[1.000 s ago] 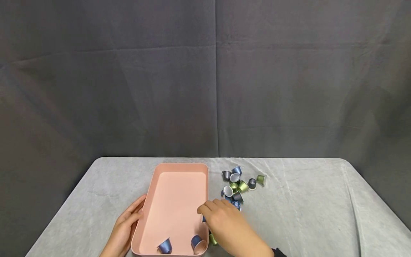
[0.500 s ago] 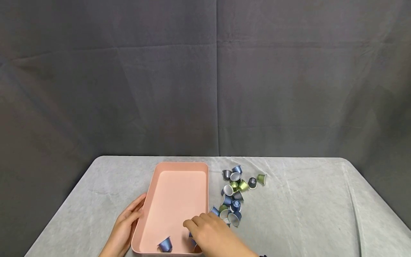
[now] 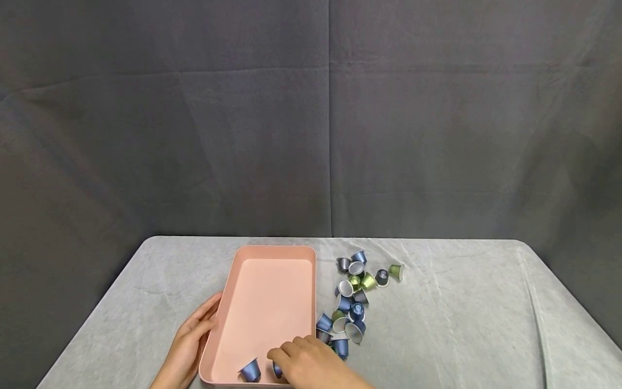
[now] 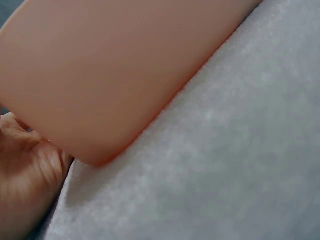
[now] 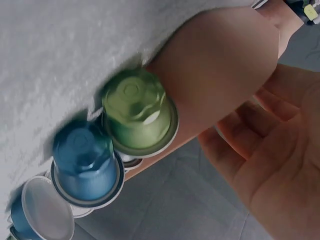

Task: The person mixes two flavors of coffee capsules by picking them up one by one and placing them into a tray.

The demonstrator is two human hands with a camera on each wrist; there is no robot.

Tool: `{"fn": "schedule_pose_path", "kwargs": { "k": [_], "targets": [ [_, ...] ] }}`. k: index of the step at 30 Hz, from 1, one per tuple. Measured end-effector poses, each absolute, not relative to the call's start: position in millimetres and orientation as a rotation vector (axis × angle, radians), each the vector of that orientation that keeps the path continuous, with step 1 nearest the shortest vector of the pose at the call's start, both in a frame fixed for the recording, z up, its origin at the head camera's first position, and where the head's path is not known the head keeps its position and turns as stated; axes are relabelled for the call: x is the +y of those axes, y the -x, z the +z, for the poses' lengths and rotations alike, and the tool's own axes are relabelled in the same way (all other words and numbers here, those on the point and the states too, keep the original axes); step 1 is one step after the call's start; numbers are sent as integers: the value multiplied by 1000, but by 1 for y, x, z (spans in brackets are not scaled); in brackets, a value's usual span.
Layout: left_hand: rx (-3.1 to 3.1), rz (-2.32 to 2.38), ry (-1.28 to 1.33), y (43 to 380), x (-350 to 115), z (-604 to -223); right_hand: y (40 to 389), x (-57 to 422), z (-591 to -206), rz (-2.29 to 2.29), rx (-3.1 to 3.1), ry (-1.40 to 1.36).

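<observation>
My left hand [image 3: 188, 341] rests against the left side of the pink tray [image 3: 228, 302], fingers extended along its outer wall and thumb at the rim. Its palm shows beside the tray wall [image 4: 100, 100] in the left wrist view. Over the tray's near right corner, my right hand [image 3: 311, 364] pinches a blue coffee capsule [image 3: 277, 370], mostly covered by the fingers. Another blue capsule [image 3: 250, 371] lies on its side just left of it, inside the tray. In the right wrist view the right hand [image 5: 270, 160] reaches over the rim, and its fingertips are hidden.
Several blue, grey and green capsules lie loosely along the tray's right side, among them a blue one [image 3: 357, 312] and a green one [image 3: 396, 272]. A green capsule [image 5: 137, 112] stands close to the tray's outer wall. A dark curtain [image 3: 311, 119] hangs behind the table.
My right hand has moved left and toward the near end of the tray with the blue capsule. Capsules it covered beside the tray now show. The left hand stays put.
</observation>
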State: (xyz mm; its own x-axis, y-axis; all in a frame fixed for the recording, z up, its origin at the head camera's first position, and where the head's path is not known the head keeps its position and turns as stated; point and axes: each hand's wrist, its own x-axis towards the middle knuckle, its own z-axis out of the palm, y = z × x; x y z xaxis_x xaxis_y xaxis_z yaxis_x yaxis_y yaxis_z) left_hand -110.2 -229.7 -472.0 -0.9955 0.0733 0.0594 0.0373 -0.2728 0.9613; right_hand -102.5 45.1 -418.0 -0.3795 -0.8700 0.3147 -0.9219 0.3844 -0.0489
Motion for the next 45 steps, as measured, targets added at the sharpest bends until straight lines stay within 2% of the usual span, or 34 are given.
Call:
{"fn": "schedule_pose_path", "kwargs": {
  "k": [26, 45],
  "targets": [
    [1878, 2482, -99, 112, -229, -472, 99, 47, -417, 266, -2425, -1523],
    [1899, 2455, -96, 112, -230, -473, 108, 68, -391, 296, -2482, -1247]
  ]
}}
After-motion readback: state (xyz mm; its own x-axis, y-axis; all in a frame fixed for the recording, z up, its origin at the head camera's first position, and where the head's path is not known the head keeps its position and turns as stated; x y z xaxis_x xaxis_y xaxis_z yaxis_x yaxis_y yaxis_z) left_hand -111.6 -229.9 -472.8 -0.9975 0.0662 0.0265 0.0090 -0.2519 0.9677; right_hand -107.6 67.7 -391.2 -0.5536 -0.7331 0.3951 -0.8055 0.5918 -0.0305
